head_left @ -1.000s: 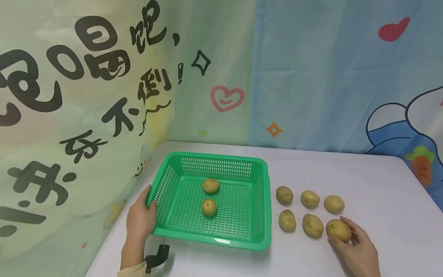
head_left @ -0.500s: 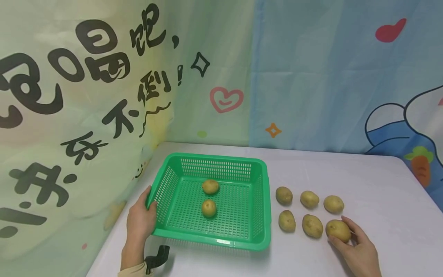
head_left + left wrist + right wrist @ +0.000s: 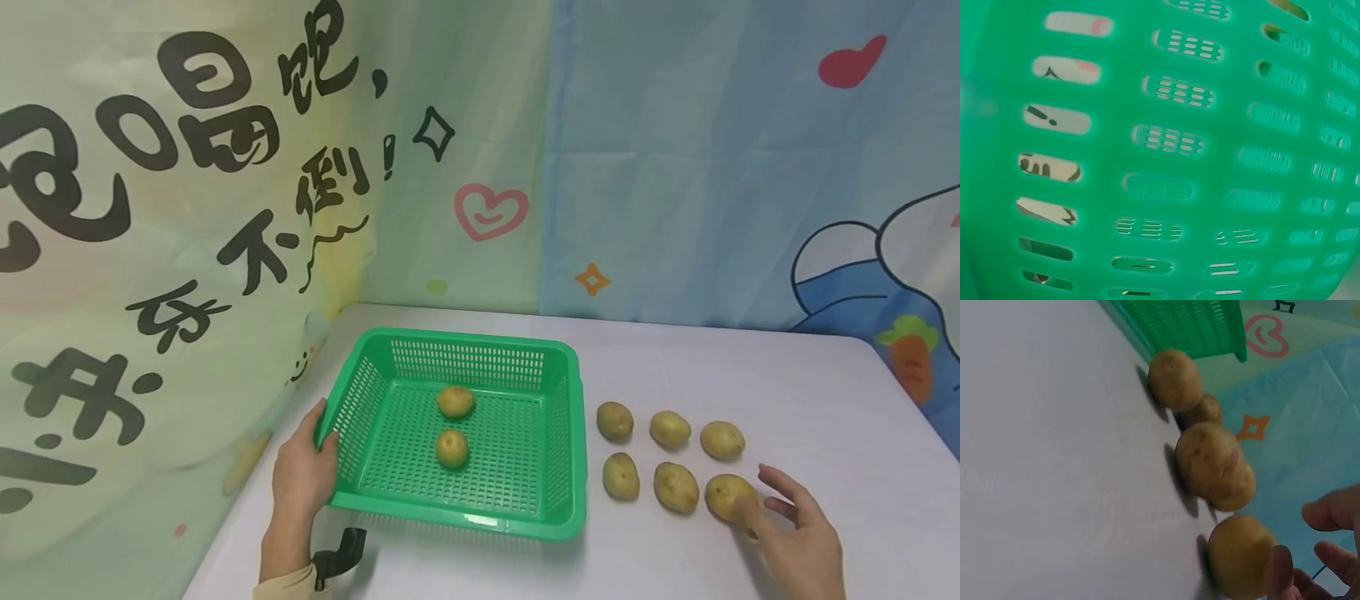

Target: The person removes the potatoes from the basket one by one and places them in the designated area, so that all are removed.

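Observation:
In the head view my left hand grips the left rim of a green plastic basket, thumb over the edge. Two potatoes lie inside, a rear potato and a front potato. The left wrist view holds only the basket's slotted wall; the hand is out of that picture. Beside the nearest-right potato is my right hand, its fingers spread apart and the thumb in front of the potato. That same potato is close to the fingers in the right wrist view; whether they touch is unclear.
Right of the basket, several potatoes stand in two short rows on the white table, including a back-left potato and a front-middle potato. A printed curtain hangs behind and along the left side.
My right hand has loosened from the nearest-right potato and shifted slightly right, its fingers now spread away from it. The left hand and basket keep their places.

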